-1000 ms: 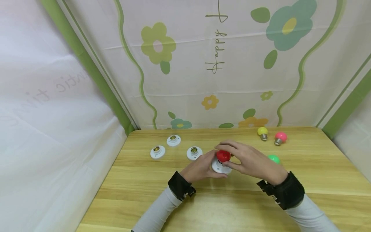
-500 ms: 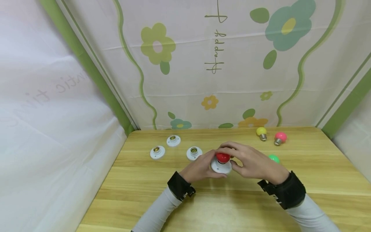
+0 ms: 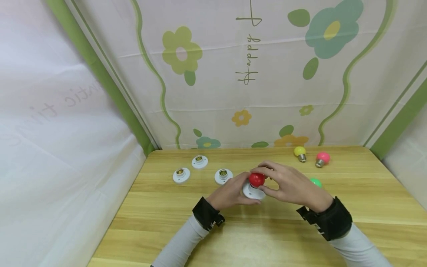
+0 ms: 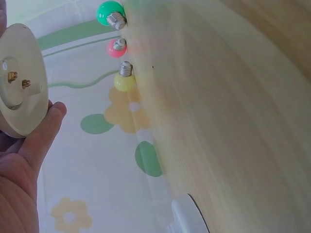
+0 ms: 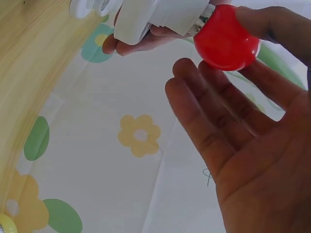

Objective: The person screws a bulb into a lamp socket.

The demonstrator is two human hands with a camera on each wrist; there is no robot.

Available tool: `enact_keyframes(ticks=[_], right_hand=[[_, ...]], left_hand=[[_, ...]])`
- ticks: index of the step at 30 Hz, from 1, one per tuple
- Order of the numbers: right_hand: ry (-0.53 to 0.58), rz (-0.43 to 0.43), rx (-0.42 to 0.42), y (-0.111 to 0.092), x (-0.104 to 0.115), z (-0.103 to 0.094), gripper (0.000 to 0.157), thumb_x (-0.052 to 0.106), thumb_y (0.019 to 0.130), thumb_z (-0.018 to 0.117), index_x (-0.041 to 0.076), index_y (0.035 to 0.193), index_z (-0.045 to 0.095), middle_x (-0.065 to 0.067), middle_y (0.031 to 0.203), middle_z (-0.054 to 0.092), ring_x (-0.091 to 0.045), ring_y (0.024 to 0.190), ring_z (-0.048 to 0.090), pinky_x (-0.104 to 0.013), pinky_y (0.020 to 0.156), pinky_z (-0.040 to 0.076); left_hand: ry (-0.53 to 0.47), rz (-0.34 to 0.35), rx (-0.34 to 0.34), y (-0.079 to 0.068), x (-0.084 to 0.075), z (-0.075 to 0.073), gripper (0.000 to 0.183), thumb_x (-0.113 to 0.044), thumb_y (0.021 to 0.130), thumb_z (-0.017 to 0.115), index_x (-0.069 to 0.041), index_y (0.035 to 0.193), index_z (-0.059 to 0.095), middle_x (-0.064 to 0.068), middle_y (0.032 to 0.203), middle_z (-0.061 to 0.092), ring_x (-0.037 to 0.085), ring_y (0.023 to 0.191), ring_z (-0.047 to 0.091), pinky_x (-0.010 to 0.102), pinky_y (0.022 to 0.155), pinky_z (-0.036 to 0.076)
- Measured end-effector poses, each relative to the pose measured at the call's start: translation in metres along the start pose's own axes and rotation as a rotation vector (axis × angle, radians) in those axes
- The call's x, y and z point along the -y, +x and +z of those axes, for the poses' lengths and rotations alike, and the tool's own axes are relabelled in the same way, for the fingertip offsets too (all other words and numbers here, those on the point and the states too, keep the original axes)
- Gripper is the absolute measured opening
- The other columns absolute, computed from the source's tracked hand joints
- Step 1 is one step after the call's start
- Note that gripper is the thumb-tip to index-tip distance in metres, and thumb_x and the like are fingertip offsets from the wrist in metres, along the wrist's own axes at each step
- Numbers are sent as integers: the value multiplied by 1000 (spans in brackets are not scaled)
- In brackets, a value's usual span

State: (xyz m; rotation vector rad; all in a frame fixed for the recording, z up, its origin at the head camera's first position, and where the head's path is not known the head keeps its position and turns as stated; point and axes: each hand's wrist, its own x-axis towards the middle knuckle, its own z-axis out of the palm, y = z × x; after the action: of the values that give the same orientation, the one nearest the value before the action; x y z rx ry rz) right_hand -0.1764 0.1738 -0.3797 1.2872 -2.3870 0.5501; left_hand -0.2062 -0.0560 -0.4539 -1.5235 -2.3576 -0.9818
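A red light bulb (image 3: 256,180) sits with its metal screw base partly inside a white round lamp socket (image 3: 251,192). My left hand (image 3: 230,193) grips the socket's disc by its edge, clear of the table; in the left wrist view the underside of the socket (image 4: 29,92) shows two brass screws. My right hand (image 3: 288,183) pinches the bulb between thumb and fingers. From the right wrist view, some thread of the red bulb (image 5: 226,39) shows above the socket (image 5: 160,14), and the other fingers are spread below it.
Three white lamp sockets stand on the wooden table (image 3: 160,230) at left, the nearest socket (image 3: 223,176) close to my left hand. Toward the back right lie a yellow bulb (image 3: 300,152), a pink bulb (image 3: 323,158) and a green bulb (image 3: 315,182), partly behind my right hand.
The right thumb moved off the red bulb half a second ago and is back against it now, as the fingers shift around it. The left hand and the socket stay nearly in place.
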Motion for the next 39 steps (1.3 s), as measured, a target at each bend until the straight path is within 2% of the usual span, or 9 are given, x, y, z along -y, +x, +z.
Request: enact_keyframes(ticks=[8,13,16,19,24,29,34,39], right_hand=[[-34,20,-21,0,0,2,42,36,83,73,15,117,62,8,108,57,-2,84,56,-22,67,56],[-35,12,-18,0,-1,2,50,39,85,71,13,126,58,2,122,56,-10,95,61,-26,73,57],[-5,-4,-4,1,0,2,50,37,88,70,14,130,56,1,129,54,-12,103,60,-27,78,57],[25,-17,0,1,0,2,45,34,88,70,15,127,58,3,125,56,-9,104,59,-27,78,57],[56,-26,-9,0,1,1,47,25,83,75,13,126,59,4,122,58,-8,103,59,-27,79,57],[36,-26,-20,-1,2,1,49,17,80,74,14,127,60,4,123,58,-8,103,59,-27,78,57],[0,4,-3,-1,1,-1,47,26,82,75,16,126,60,5,121,59,-10,102,60,-28,76,57],[-2,25,1,-2,0,-1,45,33,84,74,16,124,60,6,118,59,-11,98,61,-28,74,57]], left_hand=[[-10,-5,5,0,-2,0,76,-43,79,76,-14,138,38,-4,124,52,0,108,51,13,90,47],[-15,-15,10,1,-4,-1,74,-44,80,75,-14,137,39,-5,124,52,0,107,51,13,90,47],[-26,-25,10,1,-5,-1,75,-44,81,74,-16,139,36,-5,125,52,0,107,51,13,89,47],[-29,-32,5,1,-5,-2,77,-42,80,76,-16,140,36,-5,125,52,0,107,51,13,88,48],[-16,-40,3,0,-4,-2,76,-42,79,77,-15,138,38,-5,123,53,0,106,52,13,89,47],[-22,-43,4,-1,-4,-1,77,-39,78,79,-16,139,37,-6,123,53,-1,106,51,14,90,47],[-28,-57,-2,-1,-5,-1,79,-34,75,82,-17,138,37,-7,122,53,0,105,52,14,90,47],[-24,-60,-3,-1,-5,-1,74,-41,78,78,-17,136,40,-8,120,53,-1,103,52,13,88,47]])
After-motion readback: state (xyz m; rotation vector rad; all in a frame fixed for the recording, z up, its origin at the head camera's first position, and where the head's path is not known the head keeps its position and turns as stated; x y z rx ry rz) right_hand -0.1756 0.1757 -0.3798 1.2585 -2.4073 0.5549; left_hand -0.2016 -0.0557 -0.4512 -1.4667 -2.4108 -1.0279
